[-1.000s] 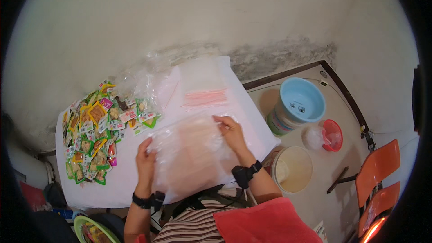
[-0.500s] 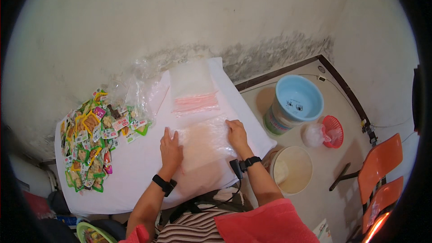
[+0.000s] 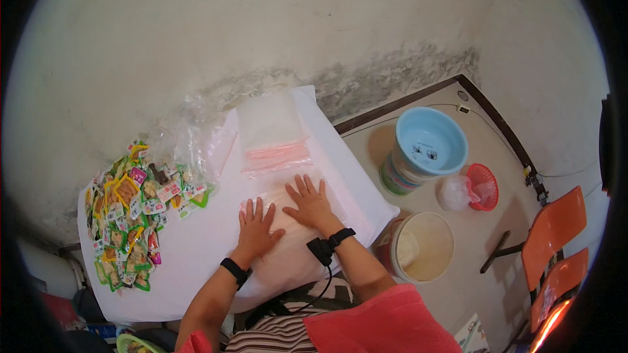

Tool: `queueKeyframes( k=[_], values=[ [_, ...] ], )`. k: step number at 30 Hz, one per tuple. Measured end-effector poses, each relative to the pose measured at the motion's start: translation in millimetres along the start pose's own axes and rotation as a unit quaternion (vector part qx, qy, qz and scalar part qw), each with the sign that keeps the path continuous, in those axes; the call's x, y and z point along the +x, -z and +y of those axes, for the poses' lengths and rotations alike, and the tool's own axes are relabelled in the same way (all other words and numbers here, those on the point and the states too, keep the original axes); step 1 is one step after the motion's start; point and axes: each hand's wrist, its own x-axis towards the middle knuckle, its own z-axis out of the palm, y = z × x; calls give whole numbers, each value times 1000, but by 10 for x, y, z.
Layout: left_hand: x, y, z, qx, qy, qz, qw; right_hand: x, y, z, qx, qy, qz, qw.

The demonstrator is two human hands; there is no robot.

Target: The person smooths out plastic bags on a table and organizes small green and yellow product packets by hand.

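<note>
The left hand (image 3: 259, 234) and right hand (image 3: 313, 208) lay palm down on a clear bag (image 3: 291, 232), fingers spread and gripping nothing, near each other but apart; the bag lay flat at the near side of the white-covered table (image 3: 190, 255), just below a stack of pink-edged bags (image 3: 271, 124). Food packets (image 3: 124, 216) lay heaped on the table's left, with crumpled plastic (image 3: 190, 147) beside them; a blue basin (image 3: 432, 138), a red basket (image 3: 485, 180) and a bucket (image 3: 432, 245) stood to the right.
</note>
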Motion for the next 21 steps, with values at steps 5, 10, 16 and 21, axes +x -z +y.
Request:
queueKeyframes(
  k=[5,10,16,21],
  values=[
    [-11,20,18,6,-11,7,1000,21,17,64,-7,-67,-5,998],
    [-20,13,13,11,-14,14,1000,-22,144,229,1,-116,-17,993],
    [10,-30,19,16,-17,40,999,-257,272,166,-108,-180,3,978],
    [8,-52,-2,14,-22,47,999,-787,21,-196,44,-27,73,996]
  ],
)
